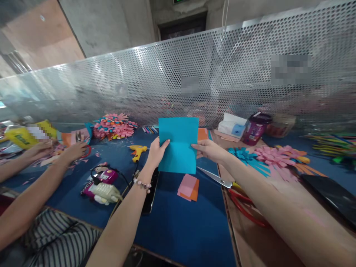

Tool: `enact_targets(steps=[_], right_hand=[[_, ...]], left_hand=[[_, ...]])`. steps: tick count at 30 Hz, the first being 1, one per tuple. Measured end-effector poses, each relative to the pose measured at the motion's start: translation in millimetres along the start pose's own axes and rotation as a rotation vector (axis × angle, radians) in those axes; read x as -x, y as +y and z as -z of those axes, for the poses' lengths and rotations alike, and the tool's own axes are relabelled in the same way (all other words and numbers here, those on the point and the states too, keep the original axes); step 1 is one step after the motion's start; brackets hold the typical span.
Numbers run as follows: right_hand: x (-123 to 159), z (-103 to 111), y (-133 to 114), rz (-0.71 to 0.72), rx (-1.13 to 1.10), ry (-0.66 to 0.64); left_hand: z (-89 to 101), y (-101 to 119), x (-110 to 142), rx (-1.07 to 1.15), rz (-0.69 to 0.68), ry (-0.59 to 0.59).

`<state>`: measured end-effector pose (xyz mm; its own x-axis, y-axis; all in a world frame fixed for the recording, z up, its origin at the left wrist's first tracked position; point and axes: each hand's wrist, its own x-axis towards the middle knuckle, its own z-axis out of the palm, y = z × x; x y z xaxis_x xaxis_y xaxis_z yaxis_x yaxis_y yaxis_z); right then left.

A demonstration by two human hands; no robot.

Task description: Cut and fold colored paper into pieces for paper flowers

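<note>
Between my two hands a sheet of blue paper (179,146) is held upright above the table. My left hand (156,151) pinches its left edge, thumb on the near face. At the right edge my right hand (208,149) grips the sheet between thumb and fingers. Below it, small pink paper pieces (187,185) overlap an orange piece (194,193) on the blue tabletop (191,226). Large scissors (217,178) with red handles lie partly under my right forearm. A dark phone (151,198) shows beside my left forearm.
A yellow glue gun (138,151) and a purple-and-white power strip (104,187) with cords lie to the left. Beyond them, a co-worker's hand (76,150) holds scissors. Paper fringes (115,127) are heaped at the back. Pink paper flowers (279,154), a tissue pack (233,126) and a purple container (256,128) are right.
</note>
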<state>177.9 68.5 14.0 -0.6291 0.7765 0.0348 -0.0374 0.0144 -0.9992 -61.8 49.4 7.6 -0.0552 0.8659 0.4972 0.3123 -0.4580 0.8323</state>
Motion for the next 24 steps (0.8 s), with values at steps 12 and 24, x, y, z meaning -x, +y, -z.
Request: enact_targets(steps=[12,24], right_hand=[[1,-3,3,-0.012,-0.057,-0.015],[-7,-2,11,-0.014,0.027,0.145]], left_hand=[[-2.0,-8,-1,0.021,0.037,0.052],[-3.2,-4,-1,-0.232,-0.11,0.059]])
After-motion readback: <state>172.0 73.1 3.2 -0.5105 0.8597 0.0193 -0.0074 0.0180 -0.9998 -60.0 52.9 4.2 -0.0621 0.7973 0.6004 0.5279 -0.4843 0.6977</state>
